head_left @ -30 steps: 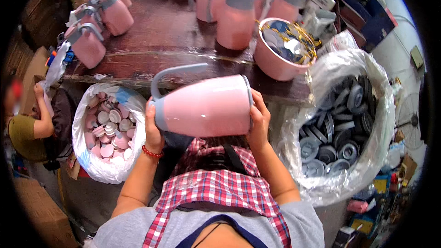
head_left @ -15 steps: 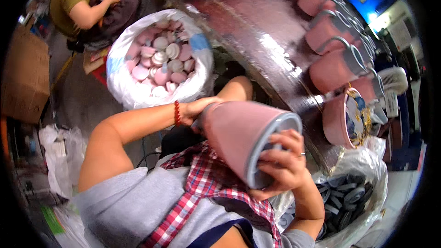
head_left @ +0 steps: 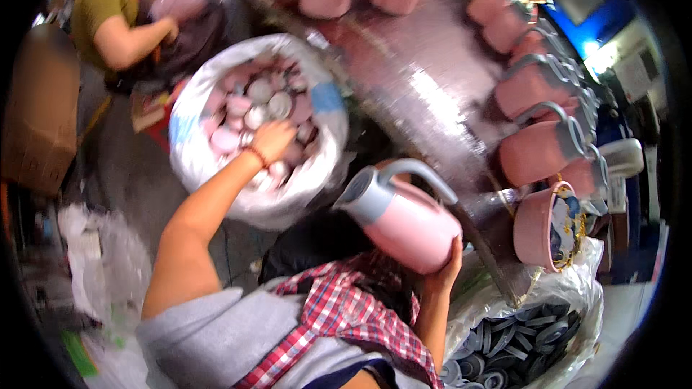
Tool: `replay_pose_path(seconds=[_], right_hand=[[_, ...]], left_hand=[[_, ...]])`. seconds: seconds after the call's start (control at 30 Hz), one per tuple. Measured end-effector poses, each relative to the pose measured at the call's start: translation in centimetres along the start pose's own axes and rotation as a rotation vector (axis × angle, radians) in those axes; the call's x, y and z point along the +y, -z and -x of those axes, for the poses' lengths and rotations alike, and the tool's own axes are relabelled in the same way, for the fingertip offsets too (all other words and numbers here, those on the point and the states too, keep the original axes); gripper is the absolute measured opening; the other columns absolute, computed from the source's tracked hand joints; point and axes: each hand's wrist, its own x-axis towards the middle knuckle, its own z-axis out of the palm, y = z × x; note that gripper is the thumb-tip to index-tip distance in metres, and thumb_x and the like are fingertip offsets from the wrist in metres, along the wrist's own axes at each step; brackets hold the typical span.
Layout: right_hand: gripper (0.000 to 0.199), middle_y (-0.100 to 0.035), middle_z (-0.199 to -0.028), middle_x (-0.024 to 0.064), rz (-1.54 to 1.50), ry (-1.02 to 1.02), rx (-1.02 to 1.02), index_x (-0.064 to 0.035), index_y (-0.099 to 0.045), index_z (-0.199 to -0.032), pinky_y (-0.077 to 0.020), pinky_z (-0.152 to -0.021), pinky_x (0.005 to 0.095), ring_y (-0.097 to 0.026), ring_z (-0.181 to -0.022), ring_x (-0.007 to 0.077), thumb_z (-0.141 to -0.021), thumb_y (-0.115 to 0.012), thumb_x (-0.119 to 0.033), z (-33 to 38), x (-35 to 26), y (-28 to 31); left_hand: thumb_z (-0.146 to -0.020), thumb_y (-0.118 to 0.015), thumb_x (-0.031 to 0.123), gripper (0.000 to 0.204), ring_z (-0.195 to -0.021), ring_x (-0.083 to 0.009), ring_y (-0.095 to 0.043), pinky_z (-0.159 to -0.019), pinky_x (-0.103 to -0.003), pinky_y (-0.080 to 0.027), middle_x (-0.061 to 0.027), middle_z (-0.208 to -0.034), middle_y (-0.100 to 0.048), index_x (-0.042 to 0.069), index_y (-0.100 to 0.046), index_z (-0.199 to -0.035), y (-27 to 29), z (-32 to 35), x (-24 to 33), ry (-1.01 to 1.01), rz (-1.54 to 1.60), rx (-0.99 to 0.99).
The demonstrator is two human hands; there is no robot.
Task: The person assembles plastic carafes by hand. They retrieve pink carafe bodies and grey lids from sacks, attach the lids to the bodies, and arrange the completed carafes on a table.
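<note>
A pink thermos jug (head_left: 414, 227) with a grey spout and grey handle lies tilted above my lap, spout toward the upper left and its top without a lid. My right hand (head_left: 448, 268) is closed round its base, with the fingers partly hidden behind the body. My left hand (head_left: 274, 142), below a red bead bracelet, reaches down among round pink and white lids (head_left: 261, 91). A tub lined with a white bag (head_left: 333, 126) holds these lids. Blur and the lids hide my left fingertips, so I cannot make out whether they grip one.
A dark red table (head_left: 404, 65) carries several similar jugs (head_left: 537, 148) along its right side, and two stand at the back. A pink bucket (head_left: 532, 227) sits at its near corner. Below is a clear bag of dark grey rings (head_left: 526, 338). Another person (head_left: 108, 21) works at upper left.
My left hand has left the jug and moved up-left into the lid tub. The jug has turned, its spout now up and handle showing, with my right hand at the base.
</note>
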Motion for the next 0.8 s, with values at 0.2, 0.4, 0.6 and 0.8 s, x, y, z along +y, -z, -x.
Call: replay_pose_path(seconds=[0.2, 0.4, 0.6, 0.8], right_hand=[[0.056, -0.055, -0.12, 0.0131, -0.008, -0.045, 0.09, -0.0006, -0.047, -0.125, -0.0398, -0.095, 0.0383, -0.053, -0.108, 0.0255, -0.089, -0.051, -0.042, 0.8, 0.7, 0.7], [0.056, -0.056, -0.119, 0.0129, -0.076, -0.153, -0.001, -0.0007, -0.047, -0.125, -0.0397, -0.095, 0.0388, -0.053, -0.107, 0.0244, -0.089, -0.052, -0.042, 1.3, 2.1, 2.0], [0.052, -0.058, -0.113, 0.0114, -0.164, 0.037, 0.036, -0.001, -0.05, -0.12, -0.042, -0.091, 0.0362, -0.055, -0.102, 0.022, -0.089, -0.052, -0.043, 1.8, 1.2, 2.7], [0.043, -0.058, -0.112, 0.0064, -0.136, 0.461, -0.07, -0.0039, -0.053, -0.115, -0.0404, -0.093, 0.0341, -0.054, -0.104, 0.0173, -0.089, -0.053, -0.039, 1.3, -1.9, 2.8]], left_hand=[[-0.067, -0.071, 0.021, 0.055, -0.114, -0.0388, -0.046, -0.091, -0.052, -0.043, -0.0095, -0.139, -0.034, 0.016, -0.052, -0.118, -9.6, 1.2, -5.2, 0.218, -0.134, -0.165], [-0.057, -0.076, 0.031, 0.081, -0.108, -0.0352, -0.053, -0.087, -0.043, -0.047, -0.0148, -0.13, -0.041, 0.004, -0.043, -0.126, -6.0, -0.8, -4.0, 0.32, -0.194, -0.298], [-0.064, -0.069, 0.032, 0.086, -0.111, -0.0308, -0.049, -0.093, -0.04, -0.043, -0.0149, -0.127, -0.041, 0.003, -0.031, -0.135, 6.0, 1.0, 2.1, 0.037, 0.76, 0.418], [-0.077, -0.059, 0.031, 0.066, -0.128, -0.0251, -0.039, -0.105, -0.036, -0.033, -0.0113, -0.146, -0.026, 0.006, -0.036, -0.134, 13.9, 2.3, 16.5, -0.462, 1.712, 0.148]])
